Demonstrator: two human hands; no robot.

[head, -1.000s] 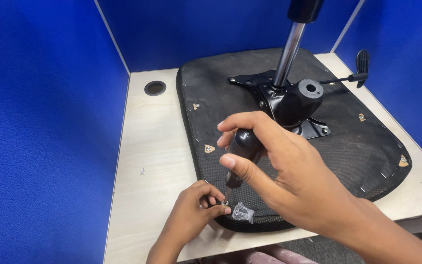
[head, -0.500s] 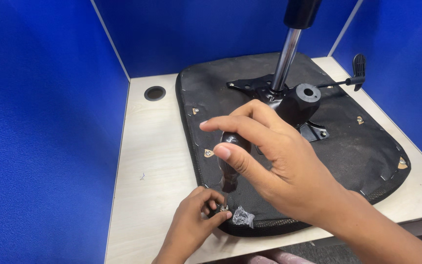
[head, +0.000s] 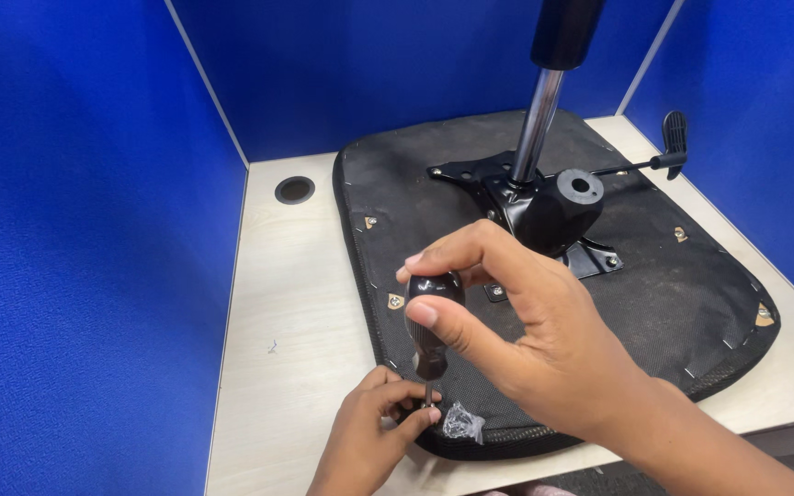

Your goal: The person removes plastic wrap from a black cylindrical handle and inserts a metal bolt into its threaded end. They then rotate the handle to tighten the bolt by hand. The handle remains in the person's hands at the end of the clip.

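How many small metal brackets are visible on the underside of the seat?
4: upper left, left edge near the screwdriver, upper right, right edge. The hands may hide more.

screwdriver (head: 431, 323) tip hidden behind left hand (head: 374, 430), gas cylinder (head: 553, 73) top cut off

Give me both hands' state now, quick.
Left hand: pinched around the screwdriver tip at the seat base edge.
Right hand: closed on the screwdriver handle, upright.

Right hand (head: 544, 349) raised, fingers (head: 443, 320) curled in grip; left hand (head: 374, 427) low, fingers pinched.
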